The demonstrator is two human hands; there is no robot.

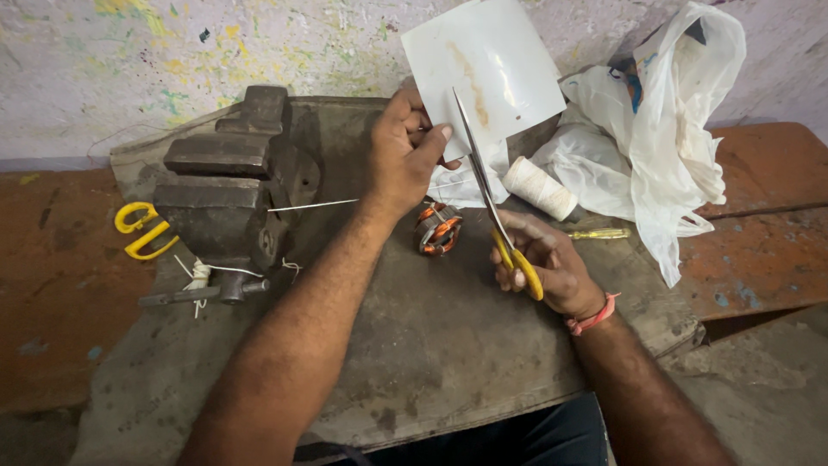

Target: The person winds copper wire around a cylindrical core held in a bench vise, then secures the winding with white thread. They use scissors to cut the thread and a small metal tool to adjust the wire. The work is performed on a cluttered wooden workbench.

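Near the frame's top centre, a white sheet [483, 65] is pinched taut by the left hand [404, 155] — steadied for the blades of yellow-handled scissors [496, 216] gripped in the right hand [548, 263].

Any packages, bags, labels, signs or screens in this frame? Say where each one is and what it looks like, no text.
White plastic bag: crumpled at the bench's far right against the wall, thin and glossy, with a small blue and orange patch near its top.
White sheet: held up by the left hand, roughly rectangular, glossy, with a brownish streak; scissors in the right hand meet its lower edge.
No labels, signs or screens visible.
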